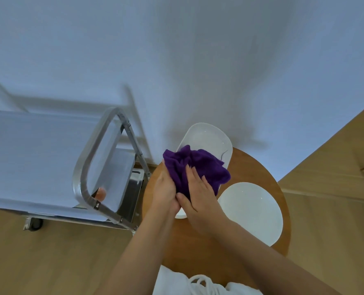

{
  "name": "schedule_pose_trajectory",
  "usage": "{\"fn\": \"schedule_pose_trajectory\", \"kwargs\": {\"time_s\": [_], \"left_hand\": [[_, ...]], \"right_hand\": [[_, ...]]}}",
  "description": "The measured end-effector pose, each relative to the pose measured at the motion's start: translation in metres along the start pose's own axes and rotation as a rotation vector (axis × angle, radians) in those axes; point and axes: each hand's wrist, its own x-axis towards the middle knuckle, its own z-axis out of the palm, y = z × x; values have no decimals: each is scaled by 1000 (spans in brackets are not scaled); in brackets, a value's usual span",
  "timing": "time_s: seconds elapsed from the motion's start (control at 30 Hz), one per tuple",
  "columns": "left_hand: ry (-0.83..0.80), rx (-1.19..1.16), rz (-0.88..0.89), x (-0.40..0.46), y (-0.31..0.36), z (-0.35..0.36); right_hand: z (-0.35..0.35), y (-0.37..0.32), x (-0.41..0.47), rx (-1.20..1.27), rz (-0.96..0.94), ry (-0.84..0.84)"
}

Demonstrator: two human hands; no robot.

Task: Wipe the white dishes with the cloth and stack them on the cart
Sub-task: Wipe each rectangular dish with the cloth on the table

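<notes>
Over the round wooden table (198, 241), an oblong white dish (206, 138) is held tilted, its far end raised toward the wall and its near end just visible below the hands. A purple cloth (196, 169) is bunched against the dish's upper face and hides most of its middle. The left hand (164, 190) is curled round the dish's left edge together with a fold of cloth, while the right hand (198, 194) lies on the cloth with fingers nearly straight, pressing it down; whether its thumb pinches the cloth cannot be told. A second white dish, a round plate (251, 211), lies flat on the table just right of the hands and seems not yet handled. The steel cart (38, 158) stands to the left, near the table, and no dishes are seen on its top shelf, so the task is judged to be at an early stage. For the wipe to be done well, the dish should be kept firmly supported at its edge while the cloth is swept along the full length, rim and underside included, and the loose cloth is best gathered so that it does not drag across the plate beside it.
</notes>
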Motion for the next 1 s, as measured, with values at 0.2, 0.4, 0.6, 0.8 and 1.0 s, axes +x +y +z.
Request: {"fn": "schedule_pose_trajectory", "kwargs": {"time_s": [0.2,0.4,0.6,0.8,1.0], "left_hand": [[-48,82,-56,2,1,4],[-132,316,-111,4,15,-5],[-148,318,-210,6,30,-4],[6,167,104,-20,-12,22],[90,158,258,-8,-4,20]], "right_hand": [[-7,16,-14,-105,-109,108],[-22,53,-26,-362,-409,168],[-30,55,-17,-398,-443,323],[-26,33,3,-330,-272,446],[-19,18,9,-351,-272,548]]}}
